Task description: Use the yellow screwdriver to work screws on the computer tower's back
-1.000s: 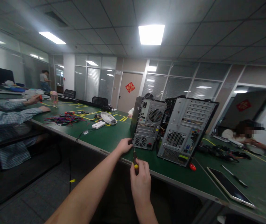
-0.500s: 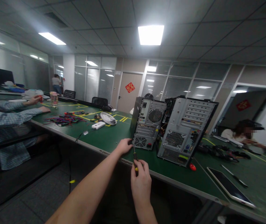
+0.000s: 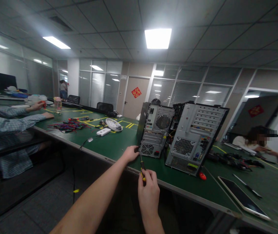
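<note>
My right hand (image 3: 149, 188), closed, holds a screwdriver (image 3: 142, 169) with a black and yellow handle. Its thin shaft points up at the lower left corner of a computer case (image 3: 152, 138), whose rear side faces me. Against that same corner is my left hand (image 3: 131, 153), its fingers pinched by a small dark piece that I cannot make out. The screwdriver's tip is too small to see clearly. To the right of this case stands a larger computer tower (image 3: 192, 139), back side towards me, with its dark side panel on the right.
On the green table (image 3: 99, 146) lie a white power bank (image 3: 103, 132), a white round fan cover (image 3: 113, 124) and tangled wires (image 3: 68, 126). A tablet (image 3: 243, 197), a pen-like tool (image 3: 247, 186), a red object (image 3: 202, 175) and black cables (image 3: 235, 160) lie at right. Co-workers sit both sides.
The right hand and screwdriver sit slightly lower and to the right in the picture, the handle more exposed. The view has shifted a little. My left hand stays at the case's corner.
</note>
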The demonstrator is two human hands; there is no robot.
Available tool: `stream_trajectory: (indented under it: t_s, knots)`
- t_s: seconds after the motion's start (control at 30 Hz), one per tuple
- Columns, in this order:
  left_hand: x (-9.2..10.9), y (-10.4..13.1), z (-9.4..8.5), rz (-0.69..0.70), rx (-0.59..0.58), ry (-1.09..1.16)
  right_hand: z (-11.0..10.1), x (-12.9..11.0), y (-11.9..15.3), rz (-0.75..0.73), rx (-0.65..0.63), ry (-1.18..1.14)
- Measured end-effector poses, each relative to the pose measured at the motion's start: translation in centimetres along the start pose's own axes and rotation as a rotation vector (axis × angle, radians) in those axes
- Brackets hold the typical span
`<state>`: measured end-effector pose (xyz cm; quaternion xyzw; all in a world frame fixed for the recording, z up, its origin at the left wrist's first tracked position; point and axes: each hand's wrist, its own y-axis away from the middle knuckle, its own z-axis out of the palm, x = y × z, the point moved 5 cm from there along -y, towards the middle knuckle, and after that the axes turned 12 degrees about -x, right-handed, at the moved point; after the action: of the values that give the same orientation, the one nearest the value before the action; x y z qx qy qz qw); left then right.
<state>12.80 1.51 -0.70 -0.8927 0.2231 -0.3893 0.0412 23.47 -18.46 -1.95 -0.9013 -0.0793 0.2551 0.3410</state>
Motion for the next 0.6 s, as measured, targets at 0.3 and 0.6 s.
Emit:
stream_trajectory:
  t_s: [0.3,0.6]
  knots:
    - [0.24,0.21,-0.15,-0.007,-0.012,0.015,-0.35,-0.46,-0.33,0.015,0.035,-0.098]
    - [0.41,0.27,-0.27,0.012,0.005,-0.012,-0.47,-0.12,-0.32,0.033,-0.009,-0.073]
